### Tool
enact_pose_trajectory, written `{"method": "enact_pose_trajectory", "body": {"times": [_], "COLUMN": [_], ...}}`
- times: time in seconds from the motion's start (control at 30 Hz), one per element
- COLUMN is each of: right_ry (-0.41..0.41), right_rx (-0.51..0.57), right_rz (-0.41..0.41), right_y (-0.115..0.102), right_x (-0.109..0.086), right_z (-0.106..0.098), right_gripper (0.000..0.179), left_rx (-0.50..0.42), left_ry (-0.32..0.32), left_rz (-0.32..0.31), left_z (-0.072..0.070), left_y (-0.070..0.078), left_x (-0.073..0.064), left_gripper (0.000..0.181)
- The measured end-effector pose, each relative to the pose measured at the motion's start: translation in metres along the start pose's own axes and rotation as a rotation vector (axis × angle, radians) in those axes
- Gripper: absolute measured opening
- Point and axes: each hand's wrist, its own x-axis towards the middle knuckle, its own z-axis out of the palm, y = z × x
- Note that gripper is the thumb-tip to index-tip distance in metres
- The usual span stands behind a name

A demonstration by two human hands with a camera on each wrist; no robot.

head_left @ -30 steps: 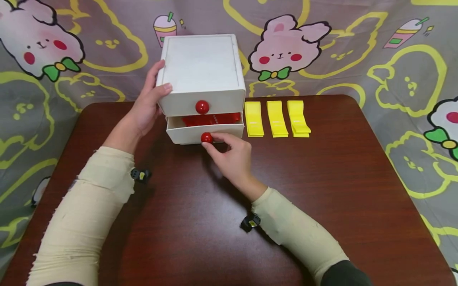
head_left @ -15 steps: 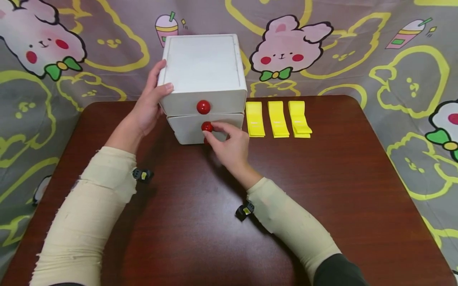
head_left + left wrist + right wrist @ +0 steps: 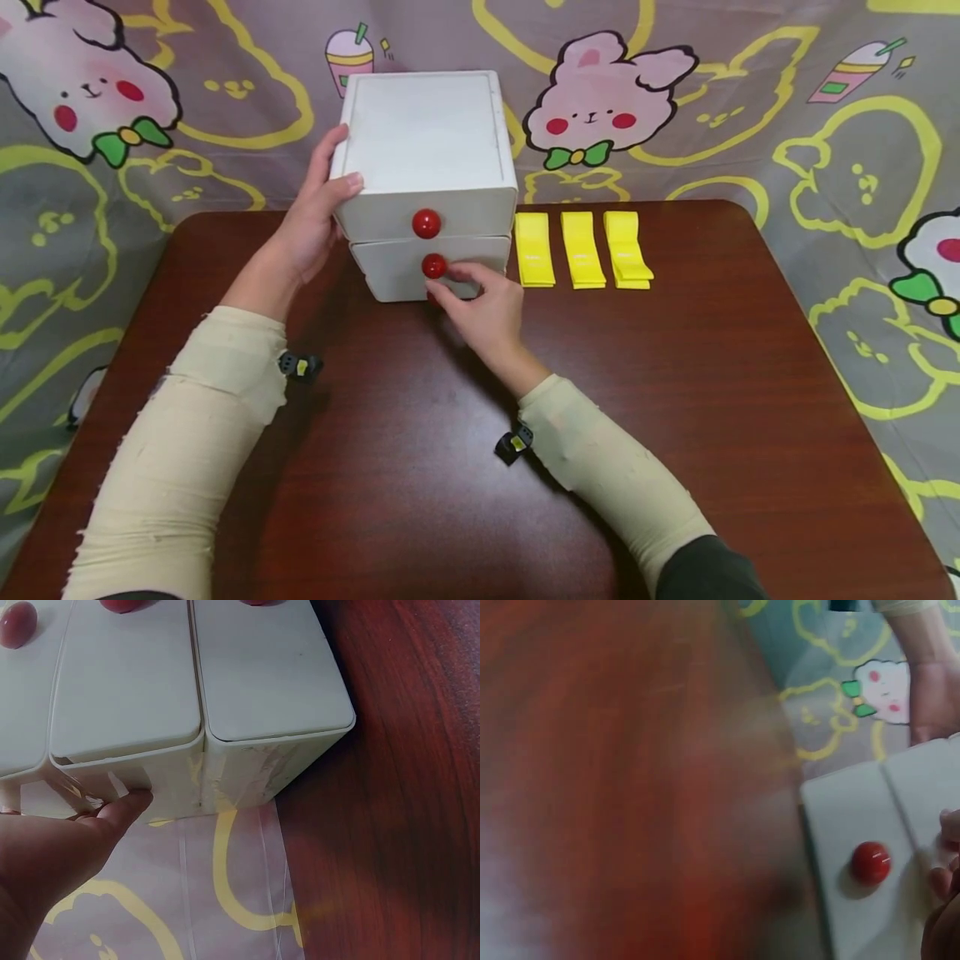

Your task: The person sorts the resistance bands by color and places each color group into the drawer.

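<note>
A white cabinet [image 3: 427, 125] with three drawers stands at the back of the table. My left hand [image 3: 311, 217] lies along its left side, a thumb and fingertip at the top edge; the left wrist view shows the thumb [image 3: 124, 810] pressed to the side wall. The middle drawer [image 3: 393, 271] is closed. Its red knob [image 3: 433, 266] shows whole, with the thumb and index fingertip of my right hand [image 3: 487, 312] loosely spread at its lower right. The top drawer's red knob [image 3: 427, 223] is untouched. The bottom drawer's red knob [image 3: 871, 862] is mostly hidden in the head view.
Three folded yellow strips lie right of the cabinet: a near one [image 3: 534, 250], a middle one [image 3: 582, 250] and a far one [image 3: 627, 250]. A patterned cloth [image 3: 720, 108] hangs behind the dark wooden table [image 3: 675, 400].
The middle drawer, ajar with something red inside, has been pushed in by the right hand. The right fingertips have since slid slightly down off the knob. The left hand stays at the cabinet's side.
</note>
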Motion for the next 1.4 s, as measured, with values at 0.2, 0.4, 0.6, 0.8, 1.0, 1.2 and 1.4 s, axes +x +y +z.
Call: {"method": "enact_pose_trajectory", "body": {"times": [0.2, 0.4, 0.6, 0.8, 1.0, 1.2, 1.4], "right_ry": [-0.080, -0.077, -0.032, -0.026, -0.016, -0.002, 0.014], "right_rx": [-0.103, -0.132, -0.098, -0.082, -0.088, -0.098, -0.109], "right_rz": [0.137, 0.210, 0.235, 0.267, 0.262, 0.266, 0.248], "right_y": [0.013, 0.020, 0.020, 0.019, 0.019, 0.020, 0.020], "right_x": [-0.012, -0.015, -0.016, -0.016, -0.019, -0.021, -0.023], "right_z": [0.004, 0.013, 0.021, 0.024, 0.025, 0.026, 0.027], "right_gripper": [0.033, 0.033, 0.030, 0.028, 0.026, 0.025, 0.025], "left_rx": [-0.013, -0.015, -0.015, -0.017, -0.009, -0.005, 0.030], "left_ry": [-0.001, 0.004, 0.005, 0.004, 0.003, 0.000, 0.002], "left_rz": [0.011, 0.021, 0.029, 0.030, 0.023, 0.019, 0.006], "left_z": [-0.001, 0.000, 0.001, 0.000, -0.001, -0.001, -0.001], "left_y": [-0.001, -0.002, -0.002, -0.001, -0.003, -0.003, -0.001], "left_x": [0.000, 0.001, 0.001, 0.001, 0.001, 0.001, 0.001], "left_gripper": [0.065, 0.066, 0.066, 0.066, 0.065, 0.065, 0.064]}}
